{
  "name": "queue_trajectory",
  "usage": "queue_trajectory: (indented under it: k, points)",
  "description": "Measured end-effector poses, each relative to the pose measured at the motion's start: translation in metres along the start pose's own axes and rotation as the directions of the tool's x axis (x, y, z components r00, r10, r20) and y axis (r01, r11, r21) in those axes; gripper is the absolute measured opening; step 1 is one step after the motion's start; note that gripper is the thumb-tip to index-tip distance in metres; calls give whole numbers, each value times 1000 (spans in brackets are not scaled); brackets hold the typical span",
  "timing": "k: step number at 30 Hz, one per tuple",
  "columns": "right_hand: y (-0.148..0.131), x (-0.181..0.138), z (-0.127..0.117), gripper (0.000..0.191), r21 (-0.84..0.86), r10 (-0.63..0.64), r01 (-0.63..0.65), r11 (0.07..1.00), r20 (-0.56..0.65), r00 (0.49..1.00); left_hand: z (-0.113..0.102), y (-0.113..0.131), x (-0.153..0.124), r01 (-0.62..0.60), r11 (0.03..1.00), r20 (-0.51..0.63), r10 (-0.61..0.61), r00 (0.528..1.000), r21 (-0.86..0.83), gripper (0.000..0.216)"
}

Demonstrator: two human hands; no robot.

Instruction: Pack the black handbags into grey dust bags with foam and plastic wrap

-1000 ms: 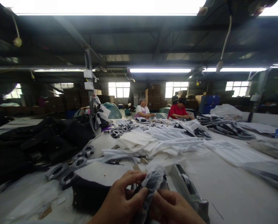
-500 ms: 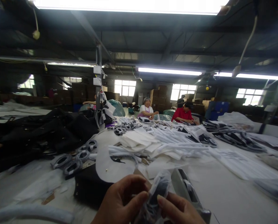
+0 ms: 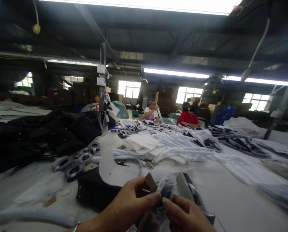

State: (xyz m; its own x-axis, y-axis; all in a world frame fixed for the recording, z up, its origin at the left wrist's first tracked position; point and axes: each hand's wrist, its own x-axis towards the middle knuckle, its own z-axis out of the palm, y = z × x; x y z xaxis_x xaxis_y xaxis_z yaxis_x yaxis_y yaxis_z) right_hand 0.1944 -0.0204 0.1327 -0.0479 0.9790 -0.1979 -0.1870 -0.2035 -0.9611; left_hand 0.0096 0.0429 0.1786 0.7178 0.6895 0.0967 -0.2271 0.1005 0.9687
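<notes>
Plastic-wrapped bundle (image 3: 168, 187), long axis forward and slightly rightward.

The left hand (image 3: 134, 201) is at the bottom centre of the frame, its forearm (image 3: 93, 222) slanting up from the lower left, fingers curled, thumb stretched rightward. The right hand (image 3: 186, 211), right of bottom centre, has bent fingers; the thumb tips nearly meet.

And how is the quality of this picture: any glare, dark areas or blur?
In the head view, the overhead light is blown out, the ceiling is dim, the black pile shows little detail, and the plastic-wrapped item looks slightly soft.
</notes>
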Motion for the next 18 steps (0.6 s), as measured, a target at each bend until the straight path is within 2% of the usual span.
queue_trajectory:
  k: [4,8,11,15,18]
  points:
    - [0,3,-1,56,-64,-48,46,997,-28,998,-1,1,3,22,1000,33,-22,999,5,36]
    - [-9,-4,5,49,-48,-65,61,997,-77,995,-2,-1,7,15,998,0,-15,1000,65,36]
    - [-23,-18,13,41,139,-18,20,990,-14,1000,1,0,6,33,991,-63,-25,998,129,37]
    - [-33,-32,16,36,474,-23,5,881,32,999,2,6,3,48,990,-61,-40,997,135,38]
    - [-22,-32,16,37,491,-70,45,870,33,997,-1,8,2,32,987,-76,-21,997,157,39]
